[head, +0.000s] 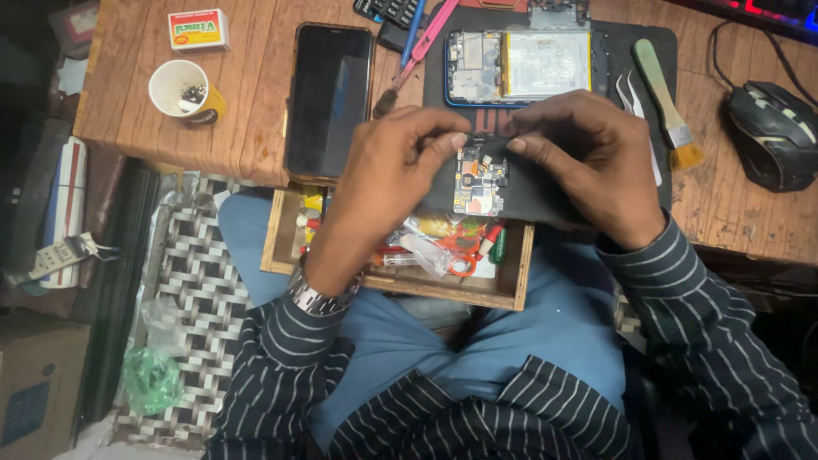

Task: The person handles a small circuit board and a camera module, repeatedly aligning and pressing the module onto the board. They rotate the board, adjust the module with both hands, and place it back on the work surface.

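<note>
Small circuit board (pixel 479 181) sits on the near edge of the black work mat (pixel 545 192), right over the open drawer (pixel 508 294), between both hands. Left hand (pixel 383 183) has thumb and forefinger pressed together just above the board's top edge, pinching something too small to make out, likely a connector or flex end. Right hand (pixel 588 158) comes in from the other side, fingertips closed down at that same top edge, looks like it's steadying the part; can't tell if it actually grips anything or just presses. Board lies flat, component side up, probably kept on the mat for grip and a dark background. Opened phone (pixel 520 66) lies just behind the hands on the same mat, back off, battery showing, close enough for parts to go straight across. Tweezers (pixel 635 98) and brush (pixel 669 102) parked on the right of the mat, near the right hand. Detached dark screen (pixel 328 98) lies left of the mat on the wooden desk (pixel 247 102), out of the work zone. Paper cup (pixel 183 92) further left holds small bits, probably screws. Drawer under the desk edge holds scissors (pixel 456 247) and clutter. Mouse (pixel 771 132) far right, apart.
</note>
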`<state>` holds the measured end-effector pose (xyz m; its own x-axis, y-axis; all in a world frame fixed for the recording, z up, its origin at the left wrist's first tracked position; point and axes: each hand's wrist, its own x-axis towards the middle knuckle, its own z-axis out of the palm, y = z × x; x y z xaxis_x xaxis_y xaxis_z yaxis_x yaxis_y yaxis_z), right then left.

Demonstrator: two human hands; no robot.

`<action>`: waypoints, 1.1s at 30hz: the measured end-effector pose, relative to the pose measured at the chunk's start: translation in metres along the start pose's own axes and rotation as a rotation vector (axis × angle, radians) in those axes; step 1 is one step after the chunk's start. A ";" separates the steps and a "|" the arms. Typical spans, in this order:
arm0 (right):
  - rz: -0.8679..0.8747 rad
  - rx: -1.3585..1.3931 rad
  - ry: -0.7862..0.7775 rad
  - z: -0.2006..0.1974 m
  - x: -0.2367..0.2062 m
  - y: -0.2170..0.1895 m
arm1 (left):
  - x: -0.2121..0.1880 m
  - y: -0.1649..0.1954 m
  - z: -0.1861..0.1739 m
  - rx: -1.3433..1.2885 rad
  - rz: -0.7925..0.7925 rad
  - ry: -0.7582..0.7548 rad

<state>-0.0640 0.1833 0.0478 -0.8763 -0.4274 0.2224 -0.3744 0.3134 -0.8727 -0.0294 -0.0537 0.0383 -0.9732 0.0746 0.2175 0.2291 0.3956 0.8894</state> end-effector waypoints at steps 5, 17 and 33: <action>-0.133 -0.245 -0.118 -0.004 0.005 -0.005 | 0.002 -0.005 -0.004 -0.032 -0.025 0.064; -0.118 -0.224 -0.242 0.002 0.011 -0.005 | 0.000 -0.011 0.007 0.142 0.148 0.100; -0.006 -0.021 -0.141 -0.018 0.000 0.003 | -0.001 -0.008 0.013 0.243 0.194 0.155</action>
<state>-0.0706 0.1995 0.0529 -0.8233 -0.5439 0.1627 -0.3868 0.3277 -0.8620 -0.0304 -0.0453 0.0259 -0.8930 0.0370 0.4485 0.3800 0.5959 0.7075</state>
